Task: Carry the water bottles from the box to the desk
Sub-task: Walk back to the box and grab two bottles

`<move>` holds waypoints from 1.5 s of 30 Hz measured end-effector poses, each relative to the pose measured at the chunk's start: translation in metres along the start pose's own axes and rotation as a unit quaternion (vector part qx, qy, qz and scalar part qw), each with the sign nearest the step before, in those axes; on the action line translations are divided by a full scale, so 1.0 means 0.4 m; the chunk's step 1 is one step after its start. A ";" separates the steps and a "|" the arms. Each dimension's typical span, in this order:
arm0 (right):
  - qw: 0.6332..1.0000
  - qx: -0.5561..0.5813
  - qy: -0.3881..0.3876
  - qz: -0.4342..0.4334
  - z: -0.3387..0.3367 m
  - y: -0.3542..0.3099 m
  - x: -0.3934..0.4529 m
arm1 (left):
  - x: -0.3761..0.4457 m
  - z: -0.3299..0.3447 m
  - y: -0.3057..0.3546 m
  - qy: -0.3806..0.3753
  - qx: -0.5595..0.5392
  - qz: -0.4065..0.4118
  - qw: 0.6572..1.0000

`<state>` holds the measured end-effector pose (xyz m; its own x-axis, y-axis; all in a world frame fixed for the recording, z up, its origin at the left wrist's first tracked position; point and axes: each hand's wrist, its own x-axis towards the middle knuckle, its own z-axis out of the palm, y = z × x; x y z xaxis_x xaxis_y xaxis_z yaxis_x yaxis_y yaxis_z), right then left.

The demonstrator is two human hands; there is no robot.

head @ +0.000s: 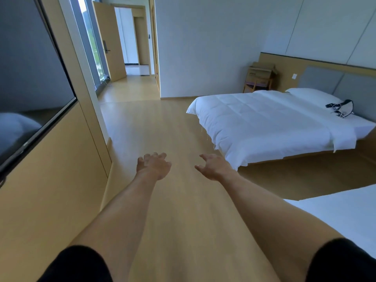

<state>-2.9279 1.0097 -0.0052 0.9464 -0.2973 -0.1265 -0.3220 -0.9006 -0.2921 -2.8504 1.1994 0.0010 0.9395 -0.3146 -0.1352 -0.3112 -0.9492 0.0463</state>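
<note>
Both my arms stretch forward over the wooden floor. My left hand [154, 165] hangs with loosely curled fingers and holds nothing. My right hand [213, 166] is spread, fingers relaxed, also empty. A cardboard box [261, 71] sits on a wooden chair [256, 84] far off by the bed's headboard, against the wall. No water bottle shows in this view, and no desk is visible.
A white bed [268, 123] fills the right side, with a black strapped device [341, 107] near its pillow. A second bed's corner [341, 212] is at lower right. A wall-mounted TV [30, 82] is on the left. An open doorway [132, 58] lies ahead.
</note>
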 end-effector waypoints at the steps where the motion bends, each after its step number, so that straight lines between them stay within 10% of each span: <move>1: 1.000 -0.002 -0.002 0.003 -0.003 0.004 0.033 | 0.033 -0.002 0.000 0.000 -0.002 0.002 1.000; 45: 0.999 -0.033 -0.018 0.024 -0.246 0.111 1.992 | 2.009 -0.221 0.113 0.002 -0.035 0.035 0.999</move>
<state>-2.1854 0.7017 -0.0258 0.9283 -0.3295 -0.1722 -0.3624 -0.9053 -0.2215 -2.0968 0.9036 -0.0183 0.9167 -0.3792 -0.1260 -0.3645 -0.9227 0.1254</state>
